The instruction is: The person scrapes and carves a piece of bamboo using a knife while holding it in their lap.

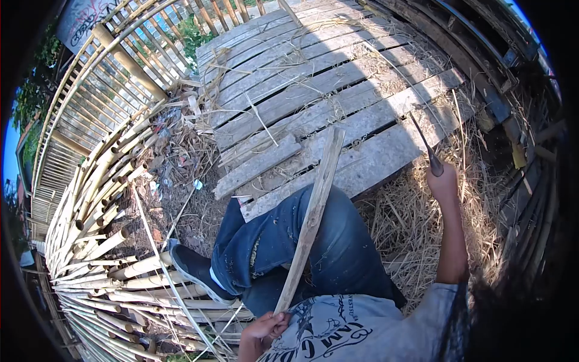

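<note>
A long, weathered wooden slat (313, 217) slants across my raised knee, its far end over the plank platform (283, 120). My left hand (265, 326) is closed on the slat's lower end, close to my shirt. Out to the right, my right hand (443, 180) grips the handle of a long knife (424, 140) with a dark, narrow blade. The blade points up and away, over the platform's near right corner, well apart from the slat. Fingers hide part of the handle.
Piles of cut bamboo poles (114, 241) lie to my left, with a bamboo fence (120, 90) behind them. A short board (259, 166) rests on the platform's near left edge. Straw and shavings (398, 235) cover the ground at right, beside dark stacked timber (476, 54).
</note>
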`<state>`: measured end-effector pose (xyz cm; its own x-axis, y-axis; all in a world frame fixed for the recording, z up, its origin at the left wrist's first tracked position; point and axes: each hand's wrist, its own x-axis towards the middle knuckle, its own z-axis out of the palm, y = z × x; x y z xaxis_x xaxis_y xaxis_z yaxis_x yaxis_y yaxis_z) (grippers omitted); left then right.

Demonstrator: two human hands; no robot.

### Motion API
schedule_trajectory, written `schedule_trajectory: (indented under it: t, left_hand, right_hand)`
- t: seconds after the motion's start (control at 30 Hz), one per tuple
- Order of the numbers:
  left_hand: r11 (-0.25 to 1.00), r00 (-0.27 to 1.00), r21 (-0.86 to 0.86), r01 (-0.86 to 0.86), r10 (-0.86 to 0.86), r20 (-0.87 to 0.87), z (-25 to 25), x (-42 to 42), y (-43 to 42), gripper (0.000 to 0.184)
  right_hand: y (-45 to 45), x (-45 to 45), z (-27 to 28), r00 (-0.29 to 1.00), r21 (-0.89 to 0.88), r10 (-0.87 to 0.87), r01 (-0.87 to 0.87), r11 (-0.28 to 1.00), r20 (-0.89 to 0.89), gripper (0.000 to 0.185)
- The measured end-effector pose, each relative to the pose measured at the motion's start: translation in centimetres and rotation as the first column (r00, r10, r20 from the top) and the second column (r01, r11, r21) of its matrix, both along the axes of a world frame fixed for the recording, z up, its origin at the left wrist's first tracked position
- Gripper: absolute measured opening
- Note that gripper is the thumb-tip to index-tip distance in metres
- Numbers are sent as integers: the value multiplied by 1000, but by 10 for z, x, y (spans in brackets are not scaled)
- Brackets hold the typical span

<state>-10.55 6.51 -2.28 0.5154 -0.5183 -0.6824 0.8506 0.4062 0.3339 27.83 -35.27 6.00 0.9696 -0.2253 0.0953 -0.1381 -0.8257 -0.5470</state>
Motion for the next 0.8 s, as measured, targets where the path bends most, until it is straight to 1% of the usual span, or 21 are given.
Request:
schedule_trajectory:
  t: [0.03,0.07,0.13,0.2,0.23,0.3,0.33,0.4,0.43,0.5,0.53,0.6,0.63,0.7,0.73,0.77,0.8]
  left_hand:
    - [998,997,-3,56,-56,50,-4,6,3,39]
    - [998,997,-1,65,-65,41,6,19,1,39]
    - [987,991,-91,136,-135,21,30,46,-4,39]
    - [987,990,-77,142,-140,33,29,44,-7,40]
    - [988,987,-22,151,-150,52,30,44,-8,40]
    - [978,973,80,193,-201,111,25,37,-5,40]
    - [979,974,74,191,-198,106,22,33,-4,40]
    - [952,965,187,243,-256,49,22,31,-7,40]
    - [955,968,182,233,-246,52,28,31,-14,40]
    - [942,991,310,128,-132,-9,43,30,-28,43]
    - [944,992,309,119,-123,-8,42,32,-27,43]
    - [939,980,282,195,-200,-11,42,31,-25,49]
    - [942,982,282,182,-187,-8,49,40,-28,49]
    - [929,986,341,146,-164,26,66,47,-35,45]
    - [930,988,345,131,-149,27,57,39,-33,45]
    - [928,985,335,165,-170,-14,36,31,-29,45]
    - [927,979,313,206,-192,-74,28,15,-29,45]
  right_hand:
    - [21,-14,0,997,-33,75,-75,997,14,21]
    - [42,-25,0,988,-62,154,-152,986,29,20]
    - [73,-40,-4,940,-49,335,-332,942,63,19]
    - [90,-45,-15,888,-111,459,-453,885,31,16]
    - [93,-43,-17,867,-182,497,-495,850,-36,17]
    - [93,-33,-35,864,-179,501,-502,846,-53,18]
    - [91,-27,-42,853,-182,517,-521,834,-71,19]
    - [90,-13,-44,837,-196,539,-546,815,-92,21]
    - [90,-5,-42,834,-229,543,-550,803,-97,23]
    - [94,3,-36,832,-287,543,-552,783,-118,26]
    - [93,9,-38,827,-289,550,-559,777,-117,26]
    - [84,22,-50,857,-309,515,-496,812,-20,27]
    - [84,26,-51,853,-302,521,-507,808,-39,27]
    - [83,29,-50,851,-324,524,-505,800,-32,25]
    - [83,35,-48,859,-345,511,-483,805,-9,23]
    - [83,46,-43,948,-291,314,-317,903,-59,23]
    - [76,54,-40,985,-250,102,-136,959,-142,24]
